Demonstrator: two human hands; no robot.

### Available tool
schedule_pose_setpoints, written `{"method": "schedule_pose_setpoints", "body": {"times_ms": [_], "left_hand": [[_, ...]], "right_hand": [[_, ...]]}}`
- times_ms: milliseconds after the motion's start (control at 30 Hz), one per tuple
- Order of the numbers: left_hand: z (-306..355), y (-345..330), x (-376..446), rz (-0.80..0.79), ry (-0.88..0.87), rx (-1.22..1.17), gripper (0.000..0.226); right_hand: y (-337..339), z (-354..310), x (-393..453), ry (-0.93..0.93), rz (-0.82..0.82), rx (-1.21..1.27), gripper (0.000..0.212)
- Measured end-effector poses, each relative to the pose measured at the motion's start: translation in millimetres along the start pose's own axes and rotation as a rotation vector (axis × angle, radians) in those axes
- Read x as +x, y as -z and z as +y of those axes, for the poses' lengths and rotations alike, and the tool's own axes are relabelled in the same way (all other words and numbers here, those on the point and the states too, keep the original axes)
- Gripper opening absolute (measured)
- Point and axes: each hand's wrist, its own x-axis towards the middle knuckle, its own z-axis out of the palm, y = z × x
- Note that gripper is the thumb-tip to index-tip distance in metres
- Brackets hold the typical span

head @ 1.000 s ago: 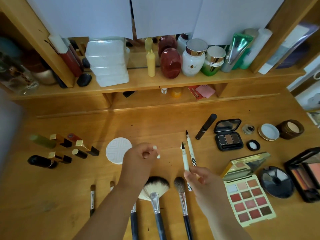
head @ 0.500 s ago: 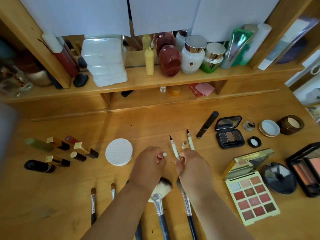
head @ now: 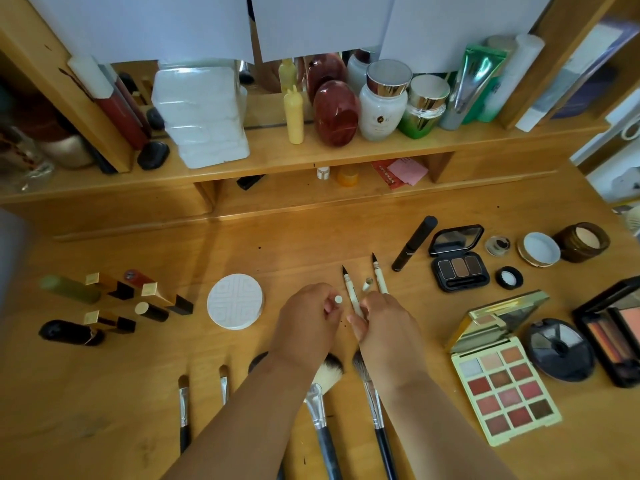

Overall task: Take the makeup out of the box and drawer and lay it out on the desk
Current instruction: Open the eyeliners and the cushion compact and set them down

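Tabletop (head: pixel 138 393), wood. Centre: left hand (head: pixel 308 323) pinching a small white cap (head: pixel 338 300); right hand (head: pixel 388 327) gripping a liner pen (head: pixel 350 289), tip uncapped. Second pen (head: pixel 379 275) just beside. Left: lipsticks (head: pixel 114 299), white round compact (head: pixel 235 301). Right: eyeshadow palette (head: pixel 504 386), black trio compact (head: pixel 459 261), mascara (head: pixel 414 243). Near edge: brushes (head: pixel 320 414).

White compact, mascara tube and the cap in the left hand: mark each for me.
White compact (head: pixel 235 301): head view, centre of its patterned lid.
Mascara tube (head: pixel 414 243): head view, mid-barrel.
Cap (head: pixel 338 300): head view, its round end, pinched by the left hand (head: pixel 304 318).
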Motion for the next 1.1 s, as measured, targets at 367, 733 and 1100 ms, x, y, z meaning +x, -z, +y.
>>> {"method": "schedule_pose_setpoints", "body": {"times_ms": [367,733,1100], "left_hand": [[-29,85,-23,0.092,-0.007,0.552,0.075],[-32,105,-12,-0.173,-0.014,0.504,0.078],[32,123,-80,-0.210,-0.198,0.005,0.057]], "right_hand": [[7,-33,-36,0.170,0.001,0.319,0.022],[8,-57,-56,-0.086,-0.237,0.717,0.009],[55,-71,-65,-0.170,-0.642,1.690,0.053]]}}
